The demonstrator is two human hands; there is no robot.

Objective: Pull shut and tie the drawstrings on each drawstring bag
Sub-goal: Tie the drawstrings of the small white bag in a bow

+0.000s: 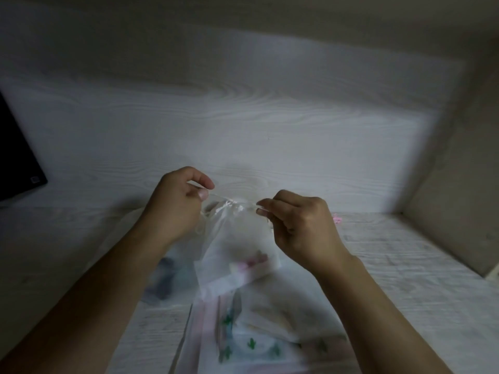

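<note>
Head view, looking down at two bare forearms over a pale wood-grain tabletop [270,125]. The landmark is a sheer white drawstring bag [237,249], held up between the hands just above the tabletop, its neck already gathered into a tight pucker.

To the left of the bag's neck, the left hand [175,206] has its grip closed in a pinch, thumb against forefinger, on one end of the drawstring [221,198]. To the right of the neck, the right hand [299,228] pinches the other end in the same way. Both ends run out sideways and taut, probably so the opposite pulls cinch the mouth or tighten a knot; whether a knot is formed is too blurred to tell.

Small pinkish contents sag in the bag's bottom. Below the bag, nearer the person, lies another sheer bag with green cactus prints [251,341]. Far left of the bag sits a dark flat object [16,157], partly out of view.
</note>
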